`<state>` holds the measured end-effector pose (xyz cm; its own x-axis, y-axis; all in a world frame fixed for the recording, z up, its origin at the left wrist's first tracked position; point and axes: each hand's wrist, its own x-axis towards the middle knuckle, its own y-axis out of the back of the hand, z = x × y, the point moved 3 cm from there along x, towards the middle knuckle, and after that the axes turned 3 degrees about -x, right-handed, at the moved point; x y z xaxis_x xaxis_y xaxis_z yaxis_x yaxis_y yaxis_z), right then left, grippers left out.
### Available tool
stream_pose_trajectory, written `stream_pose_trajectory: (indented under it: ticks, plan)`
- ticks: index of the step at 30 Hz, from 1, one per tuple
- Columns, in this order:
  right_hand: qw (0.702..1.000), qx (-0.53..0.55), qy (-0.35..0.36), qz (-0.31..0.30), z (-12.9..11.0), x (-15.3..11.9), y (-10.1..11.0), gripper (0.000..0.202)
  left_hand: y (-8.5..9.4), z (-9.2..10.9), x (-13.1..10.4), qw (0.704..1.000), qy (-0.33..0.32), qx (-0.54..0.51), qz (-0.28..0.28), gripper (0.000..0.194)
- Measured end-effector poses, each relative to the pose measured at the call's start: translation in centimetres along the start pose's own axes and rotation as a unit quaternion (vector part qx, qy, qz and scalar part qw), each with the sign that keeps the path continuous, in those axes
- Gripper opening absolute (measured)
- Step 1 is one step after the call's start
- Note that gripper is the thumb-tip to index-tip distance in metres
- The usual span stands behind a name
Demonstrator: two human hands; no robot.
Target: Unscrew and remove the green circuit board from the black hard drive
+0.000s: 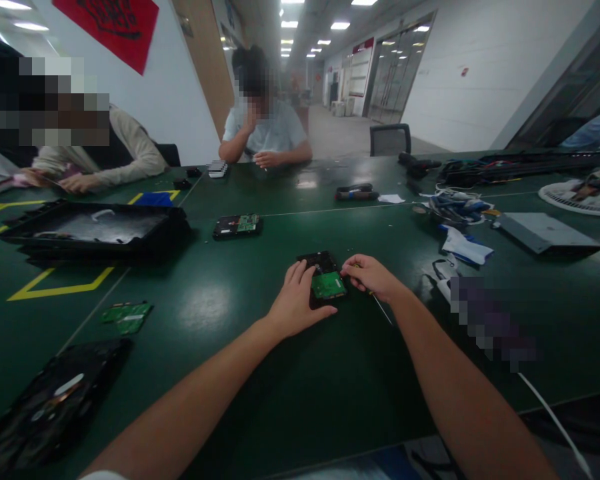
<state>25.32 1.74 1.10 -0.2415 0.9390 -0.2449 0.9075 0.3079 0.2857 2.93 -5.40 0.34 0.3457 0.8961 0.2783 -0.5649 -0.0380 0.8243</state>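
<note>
Head view: the hard drive (323,261) sits mid-table under the left hand (295,299), spread flat along its left edge, while the right hand (367,275) curls around a slim screwdriver (382,311). It looks dense and stiff; its green board (329,285) seems fragile, so the metal side edges offer the safest hold.

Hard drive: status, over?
Left hand on hard drive, partly covering it. Green circuit board face-up. Right hand at right edge, holding screwdriver, shaft pointing away.
</note>
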Motion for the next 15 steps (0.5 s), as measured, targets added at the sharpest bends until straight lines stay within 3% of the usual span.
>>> stream_pose_trajectory:
  ticks: [7, 15]
  plan:
    - [0.999, -0.025, 0.004, 0.03, -0.2, -0.1, -0.4, 0.003, -0.3, -0.7, 0.4, 0.999, -0.01, -0.023, -0.031, 0.097]
    - [0.994, -0.06, -0.007, 0.093, -0.3, 0.1, -1.0, 0.003, -0.2, -1.0, 2.5, 0.998, -0.026, -0.003, -0.058, 0.094]
